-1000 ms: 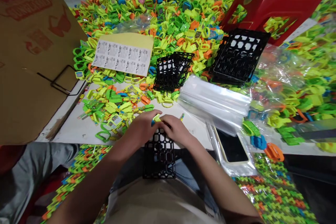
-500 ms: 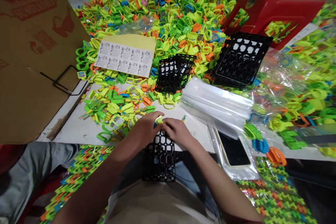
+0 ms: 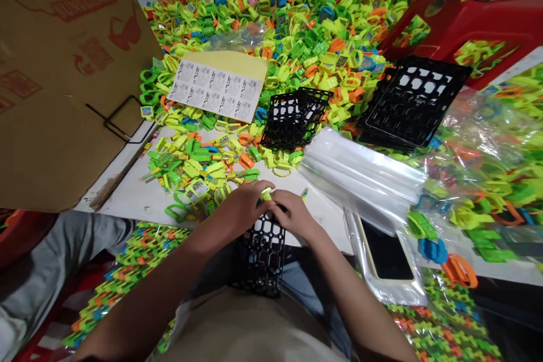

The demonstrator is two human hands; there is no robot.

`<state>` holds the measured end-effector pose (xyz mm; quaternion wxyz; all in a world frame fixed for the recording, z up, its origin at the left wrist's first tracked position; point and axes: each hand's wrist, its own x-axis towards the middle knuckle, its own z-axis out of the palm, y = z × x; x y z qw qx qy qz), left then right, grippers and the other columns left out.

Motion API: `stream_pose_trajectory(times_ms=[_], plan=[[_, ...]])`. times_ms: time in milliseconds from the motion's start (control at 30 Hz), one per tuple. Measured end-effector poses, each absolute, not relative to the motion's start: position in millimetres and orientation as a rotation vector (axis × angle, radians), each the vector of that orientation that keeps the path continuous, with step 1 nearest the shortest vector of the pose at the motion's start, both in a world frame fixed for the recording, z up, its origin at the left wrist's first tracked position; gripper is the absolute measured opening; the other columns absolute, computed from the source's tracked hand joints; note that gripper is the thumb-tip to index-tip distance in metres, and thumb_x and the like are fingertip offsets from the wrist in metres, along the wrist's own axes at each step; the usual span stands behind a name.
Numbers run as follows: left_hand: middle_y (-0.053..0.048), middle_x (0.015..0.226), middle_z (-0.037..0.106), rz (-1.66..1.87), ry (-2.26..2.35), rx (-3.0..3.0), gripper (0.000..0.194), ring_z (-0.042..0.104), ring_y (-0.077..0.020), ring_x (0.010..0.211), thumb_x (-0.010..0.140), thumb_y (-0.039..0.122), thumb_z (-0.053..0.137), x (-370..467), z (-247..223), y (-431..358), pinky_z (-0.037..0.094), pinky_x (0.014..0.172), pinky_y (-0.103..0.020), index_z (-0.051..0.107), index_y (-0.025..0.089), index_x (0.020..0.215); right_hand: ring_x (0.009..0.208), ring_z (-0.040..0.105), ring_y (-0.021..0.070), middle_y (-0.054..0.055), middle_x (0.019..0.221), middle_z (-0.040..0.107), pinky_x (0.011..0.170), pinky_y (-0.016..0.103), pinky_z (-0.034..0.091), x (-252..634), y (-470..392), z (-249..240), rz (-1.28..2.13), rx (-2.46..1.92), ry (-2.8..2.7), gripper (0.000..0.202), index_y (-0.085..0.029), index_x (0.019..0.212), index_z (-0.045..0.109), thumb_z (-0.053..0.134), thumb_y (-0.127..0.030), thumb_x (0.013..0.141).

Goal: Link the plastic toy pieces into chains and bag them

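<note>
In the head view, the left hand (image 3: 237, 209) and the right hand (image 3: 292, 216) were brought together at the near edge of the white tabletop (image 3: 127, 203), over the far end of a black grid tray (image 3: 261, 254) that extended from the tabletop edge back over the lap. A small yellow-green clip (image 3: 266, 194) was pinched between the fingers of both hands, which were pressed closely together around it; no other part was held. A slip was judged possible, since the clip was gripped only at the fingertips and would fall into the loose clips (image 3: 190, 169) spread just to the left, where it would be hard to tell apart. A tilt or slide of the tray was also judged possible, because only its far end rested at the tabletop edge, and downward pressure there could shift it. Beyond the hands, a stack of clear bags (image 3: 360, 172), a phone (image 3: 386, 257), a label sheet (image 3: 216, 93) and two further black trays (image 3: 292, 116) (image 3: 413, 102) were laid against a large pile of coloured clips (image 3: 297, 11).
</note>
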<state>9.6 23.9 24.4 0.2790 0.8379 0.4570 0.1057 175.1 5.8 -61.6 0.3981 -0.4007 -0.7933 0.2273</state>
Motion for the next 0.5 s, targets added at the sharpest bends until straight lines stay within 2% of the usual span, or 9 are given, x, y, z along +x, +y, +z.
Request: stream_pose_trajectory(times_ms=[167,500], plan=[[-0.01,0.116,0.063,0.272,1.204,2.274,0.031,0.058,-0.0259,0.107,0.089,0.032,0.049,8.3,23.8,25.5,0.047,0.089,-0.038,0.057,0.018,0.116,0.072,0.059,0.0146,0.003,0.078,0.064,0.069,0.025,0.045,177.6,3.5,-58.8,0.731,-1.038,-1.927,0.014,-0.021,0.086,0.059,0.048,-0.027,0.09],[-0.01,0.117,0.063,0.282,1.226,2.291,0.032,0.058,-0.025,0.108,0.088,0.034,0.049,11.2,21.7,27.0,0.046,0.091,-0.036,0.057,0.017,0.114,0.071,0.057,0.0159,0.004,0.074,0.062,0.067,0.026,0.046,176.5,7.8,-62.5,0.689,-0.997,-1.965,0.015,-0.018,0.086,0.06,0.045,-0.019,0.088]])
